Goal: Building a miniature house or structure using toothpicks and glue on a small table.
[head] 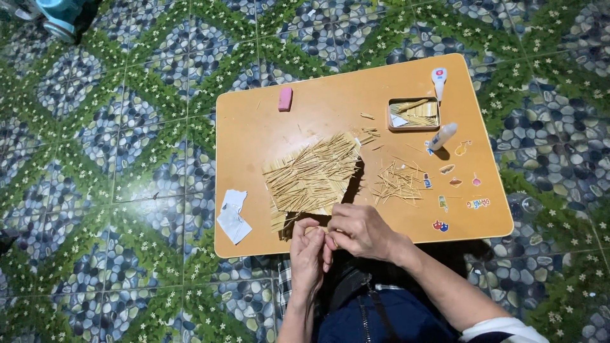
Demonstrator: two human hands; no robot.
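Hands meet at lower centre of the frame: left hand (309, 254) and right hand (360, 230), fingers pinched closed on a small stick piece (316, 230) beside the stick mat (311, 174) on the surface (254, 127).

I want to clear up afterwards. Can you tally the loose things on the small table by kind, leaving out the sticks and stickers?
Glue bottles: 2
Pink eraser: 1
Stick tin: 1
Stick panel: 1
White paper scrap: 1
Total: 6
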